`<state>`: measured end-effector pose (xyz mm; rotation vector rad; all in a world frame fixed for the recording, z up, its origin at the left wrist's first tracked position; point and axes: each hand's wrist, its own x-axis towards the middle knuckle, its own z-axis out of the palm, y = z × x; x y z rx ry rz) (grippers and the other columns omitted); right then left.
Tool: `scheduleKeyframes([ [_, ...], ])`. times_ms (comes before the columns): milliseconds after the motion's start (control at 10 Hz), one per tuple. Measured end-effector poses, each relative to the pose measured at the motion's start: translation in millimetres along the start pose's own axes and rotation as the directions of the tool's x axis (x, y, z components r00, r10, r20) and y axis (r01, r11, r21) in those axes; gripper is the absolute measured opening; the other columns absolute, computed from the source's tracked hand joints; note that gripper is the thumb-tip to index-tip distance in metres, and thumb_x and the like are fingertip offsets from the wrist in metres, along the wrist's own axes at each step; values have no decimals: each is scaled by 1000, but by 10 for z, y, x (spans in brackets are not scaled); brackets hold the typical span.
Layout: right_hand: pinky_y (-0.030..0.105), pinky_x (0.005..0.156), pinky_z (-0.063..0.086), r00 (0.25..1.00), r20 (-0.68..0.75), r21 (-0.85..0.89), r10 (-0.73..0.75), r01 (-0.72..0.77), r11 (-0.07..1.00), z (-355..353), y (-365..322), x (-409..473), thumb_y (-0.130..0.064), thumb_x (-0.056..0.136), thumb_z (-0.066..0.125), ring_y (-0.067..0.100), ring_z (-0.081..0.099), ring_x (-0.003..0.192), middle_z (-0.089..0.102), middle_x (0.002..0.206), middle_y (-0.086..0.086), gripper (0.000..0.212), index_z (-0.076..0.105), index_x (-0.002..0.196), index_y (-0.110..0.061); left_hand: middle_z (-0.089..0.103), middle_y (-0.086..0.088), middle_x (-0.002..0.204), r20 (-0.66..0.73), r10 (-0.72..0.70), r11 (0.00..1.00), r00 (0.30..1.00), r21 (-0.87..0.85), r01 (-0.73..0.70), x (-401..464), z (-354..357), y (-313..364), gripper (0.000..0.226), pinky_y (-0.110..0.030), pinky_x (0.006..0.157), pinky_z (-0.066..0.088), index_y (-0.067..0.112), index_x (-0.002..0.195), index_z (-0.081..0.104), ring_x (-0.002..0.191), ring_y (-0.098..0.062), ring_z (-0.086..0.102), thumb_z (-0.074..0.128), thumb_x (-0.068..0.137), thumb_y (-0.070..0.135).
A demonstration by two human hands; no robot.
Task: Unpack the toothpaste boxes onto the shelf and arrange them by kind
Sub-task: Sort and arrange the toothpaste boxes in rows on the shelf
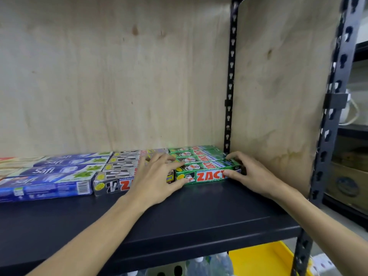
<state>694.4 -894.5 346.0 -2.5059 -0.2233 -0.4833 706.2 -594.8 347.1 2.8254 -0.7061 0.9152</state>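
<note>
The right hand [249,174] curls round the right end of the front green cardboard toothpaste box [207,175], thumb at the front and fingers over the top. The left hand [159,176] lies over the place where this green box meets the front silver toothpaste box [111,183]; its fingers are spread and bent a little, and its thumb touches the green box's front. It looks more like pressing than holding.

The green box sits at the right end of the dark metal shelf [199,216], close to the wooden side wall [278,96]. Behind it lie more green boxes [197,154] in a row. To their left is a group of silver boxes, then a group of blue Safi toothpaste boxes [51,176]. At the far left edge are some pale boxes, but they are too blurry to tell.

The kinds already sit in neat groups, so most of the work looks done. I think the hands are just pushing the last green box straight. I cannot see if more boxes wait to be unpacked.
</note>
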Motion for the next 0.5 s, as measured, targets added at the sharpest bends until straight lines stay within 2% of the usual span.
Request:
scheduleKeyframes([
  [100, 28, 109, 38, 997, 58, 11, 42, -42, 999, -3, -38, 21, -61, 86, 65, 14, 47, 137, 47, 153, -5, 88, 26, 157, -27, 44, 22, 151, 18, -59, 998, 998, 7, 59, -9, 9, 21, 79, -43, 110, 11, 41, 146, 46, 143, -6, 29, 27, 83, 85],
  [200, 21, 95, 39, 995, 79, -49, 63, -60, 997, -11, -60, 36, -57, 91, 62, 10, 52, 124, 52, 149, -3, 80, 34, 155, -18, 43, 19, 153, 29, -109, 994, 994, -4, 109, -17, -34, 76, 66, -46, 112, 10, 36, 147, 47, 146, -7, 26, 45, 91, 72],
  [300, 20, 84, 38, 996, 73, -36, 59, -56, 998, -5, -101, 27, -53, 93, 62, 6, 52, 106, 60, 139, -3, 65, 46, 146, -18, 43, 18, 153, 41, -115, 993, 993, -8, 115, -21, -50, 77, 65, -45, 112, 14, 37, 146, 46, 145, -7, 26, 47, 90, 71],
  [400, 27, 90, 46, 995, 30, -44, 94, -93, 995, 37, -60, 19, -68, 85, 60, 14, 56, 112, 59, 139, 2, 82, 43, 148, -20, 46, 15, 151, 47, -122, 990, 991, -70, 126, -26, -41, 57, 67, -42, 111, 16, 36, 145, 47, 142, -7, 29, 50, 89, 72],
  [500, 44, 109, 44, 989, -19, -92, 145, -146, 985, 83, -43, -17, -90, 68, 47, 29, 46, 134, 47, 149, 9, 109, 27, 155, -29, 47, 14, 151, 36, -116, 989, 993, -87, 119, -46, -61, 73, 70, -40, 111, 14, 35, 146, 47, 141, -7, 32, 48, 88, 74],
])
